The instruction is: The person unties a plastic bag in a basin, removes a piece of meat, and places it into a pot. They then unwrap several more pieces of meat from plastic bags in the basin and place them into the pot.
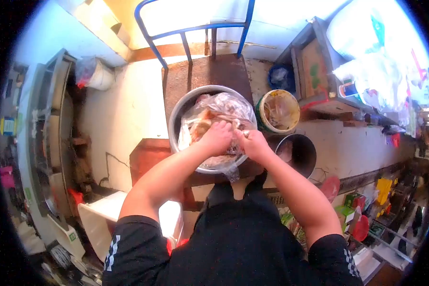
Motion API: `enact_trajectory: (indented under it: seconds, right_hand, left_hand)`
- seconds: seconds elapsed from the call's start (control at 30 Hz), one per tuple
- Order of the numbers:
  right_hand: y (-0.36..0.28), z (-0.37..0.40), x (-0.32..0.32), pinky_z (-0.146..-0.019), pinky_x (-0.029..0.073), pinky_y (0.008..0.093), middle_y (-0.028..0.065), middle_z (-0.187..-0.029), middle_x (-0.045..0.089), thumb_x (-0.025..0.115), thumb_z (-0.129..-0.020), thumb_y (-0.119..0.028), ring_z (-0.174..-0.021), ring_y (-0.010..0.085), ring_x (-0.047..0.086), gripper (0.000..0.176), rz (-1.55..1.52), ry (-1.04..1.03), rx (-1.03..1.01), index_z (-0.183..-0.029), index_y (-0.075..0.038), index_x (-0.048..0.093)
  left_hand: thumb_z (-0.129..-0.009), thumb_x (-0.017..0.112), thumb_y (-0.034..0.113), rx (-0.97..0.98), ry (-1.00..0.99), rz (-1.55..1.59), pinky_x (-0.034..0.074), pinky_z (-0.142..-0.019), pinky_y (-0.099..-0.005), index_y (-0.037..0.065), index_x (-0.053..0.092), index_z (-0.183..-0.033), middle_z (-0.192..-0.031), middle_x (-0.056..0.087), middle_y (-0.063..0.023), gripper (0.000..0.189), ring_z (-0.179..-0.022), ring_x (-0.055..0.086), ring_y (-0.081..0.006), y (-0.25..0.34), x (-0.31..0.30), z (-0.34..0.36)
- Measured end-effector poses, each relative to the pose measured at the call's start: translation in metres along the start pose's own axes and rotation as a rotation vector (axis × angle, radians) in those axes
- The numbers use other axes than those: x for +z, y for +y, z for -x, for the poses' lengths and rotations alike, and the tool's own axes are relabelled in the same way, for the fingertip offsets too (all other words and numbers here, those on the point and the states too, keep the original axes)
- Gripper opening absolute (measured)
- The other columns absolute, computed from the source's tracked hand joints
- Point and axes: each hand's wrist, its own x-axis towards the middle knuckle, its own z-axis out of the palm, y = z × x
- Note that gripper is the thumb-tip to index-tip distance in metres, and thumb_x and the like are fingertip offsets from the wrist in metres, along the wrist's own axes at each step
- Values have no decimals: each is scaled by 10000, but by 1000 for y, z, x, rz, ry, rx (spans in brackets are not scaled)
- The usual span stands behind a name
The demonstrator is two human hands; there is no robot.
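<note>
A large round metal basin (175, 119) stands on a brown platform (171, 86) in front of me. Inside it lies a clear plastic bag (224, 102) with pale and reddish pieces that look like meat. Over the middle of the basin, my left hand (218, 137) has its fingers bent and pressed on the plastic. My right hand (252, 144) is closed beside it, gripping the bag's plastic at the right. The two hands are close together. Part of the bag hangs over the basin's near rim.
Right of the basin stand a lined bucket (298, 114), a dark pot (307, 152) and a blue bin (288, 88). A blue metal frame (200, 29) rises behind the platform. White plastic furniture (97, 212) is at the lower left, a wooden cabinet (314, 66) at the upper right.
</note>
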Motion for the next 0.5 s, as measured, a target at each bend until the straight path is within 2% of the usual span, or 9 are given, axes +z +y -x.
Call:
enact_trajectory:
  seconds: [0.07, 0.1, 0.23, 0.3, 0.33, 0.4, 0.43, 0.47, 0.5]
  right_hand:
    - [0, -5, -3, -489, 394, 301, 25, -540, 529, 581, -947, -347, -486, 110, 467, 473, -338, 55, 212, -608, -17, 565]
    - [-7, -4, -9, -483, 391, 286, 17, -528, 516, 585, -945, -346, -474, 112, 468, 477, -397, 49, 275, -581, -40, 544]
    - [14, -11, -7, -503, 400, 265, 15, -560, 539, 589, -940, -314, -492, 109, 481, 408, -547, 39, 279, -635, -45, 561]
    - [26, -11, -10, -612, 495, 306, 52, -726, 648, 642, -895, -265, -621, 140, 580, 275, -534, -105, 141, -892, 9, 655]
    - [41, -13, -5, -612, 495, 306, 52, -726, 648, 642, -895, -265, -621, 140, 580, 275, -539, -100, 141, -892, 9, 655]
    - [69, -17, 8, -661, 475, 251, 72, -950, 624, 670, -830, -146, -715, 110, 558, 234, -384, -68, 36, -1014, -9, 620]
    - [64, -18, 10, -766, 492, 305, 99, -1054, 592, 685, -780, -104, -848, 181, 589, 358, -134, -95, 30, -1124, -42, 610]
    - [58, -17, 15, -766, 492, 305, 99, -1054, 592, 685, -780, -104, -848, 181, 589, 358, -140, -93, 30, -1124, -42, 610]
    - [42, -13, 18, -806, 484, 325, 105, -1046, 584, 682, -780, -108, -897, 227, 588, 357, -91, 29, -124, -1127, -56, 611]
  left_hand:
    - [-687, 680, 263, -134, -12, 115, 412, -920, -428, 24, 642, -936, -1022, 566, -123, 347, -1065, 504, -298, -7, 7, 1]
    - [-652, 715, 290, -156, 17, 152, 405, -948, -436, 2, 646, -962, -1077, 564, -145, 428, -1093, 499, -326, -6, -8, 5]
    - [-667, 713, 291, -201, 107, 161, 401, -954, -453, 5, 648, -934, -1069, 563, -148, 396, -1089, 502, -336, 0, -4, 8]
    - [-696, 664, 284, -253, 50, 217, 391, -963, -442, -5, 651, -919, -1060, 562, -157, 365, -1089, 490, -337, 6, -14, 9]
    - [-725, 616, 278, -308, -3, 274, 381, -972, -432, -15, 655, -904, -1051, 562, -167, 345, -1090, 478, -339, 8, -20, 9]
    - [-724, 627, 274, -299, 20, 288, 377, -976, -440, -11, 652, -911, -1056, 559, -165, 342, -1090, 477, -342, 4, -14, 13]
    - [-722, 638, 271, -295, 42, 303, 373, -980, -448, -6, 649, -919, -1062, 557, -164, 340, -1091, 476, -345, 0, -7, 14]
    - [-722, 638, 271, -293, 37, 300, 373, -980, -448, -6, 649, -919, -1062, 557, -164, 340, -1091, 476, -345, -6, 13, 12]
    - [-718, 645, 256, -239, 110, 315, 372, -981, -453, -7, 644, -916, -1066, 554, -164, 328, -1094, 475, -346, -14, 45, 9]
